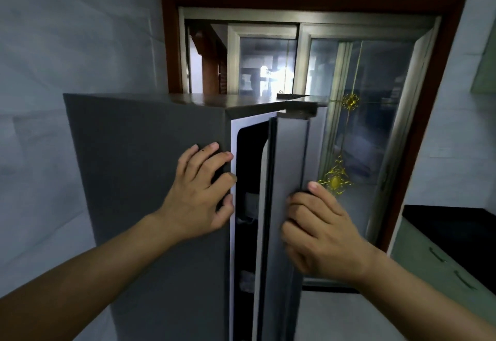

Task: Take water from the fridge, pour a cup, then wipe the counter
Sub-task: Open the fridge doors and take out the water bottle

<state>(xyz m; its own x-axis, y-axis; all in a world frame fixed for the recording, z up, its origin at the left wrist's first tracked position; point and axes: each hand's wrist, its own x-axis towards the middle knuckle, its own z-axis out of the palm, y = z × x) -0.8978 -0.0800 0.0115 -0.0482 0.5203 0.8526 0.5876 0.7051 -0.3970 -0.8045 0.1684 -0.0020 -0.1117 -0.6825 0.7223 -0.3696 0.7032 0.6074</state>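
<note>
Gripping the free upright edge of the fridge door (292, 158), the right hand (319, 233) has its fingers curled round the inner side and its thumb laid on the outer face. Just to its left a narrow dark opening (249, 169) separates door from cabinet. Across that gap the left hand (198, 193) lies spread and flat on the side of the fridge (139, 166), fingertips at the front corner, probably bracing it. No water shows; it is presumably inside, between the hands, so the door must swing away to the right on its far hinge. The black desk (456, 228) lies further right
</note>
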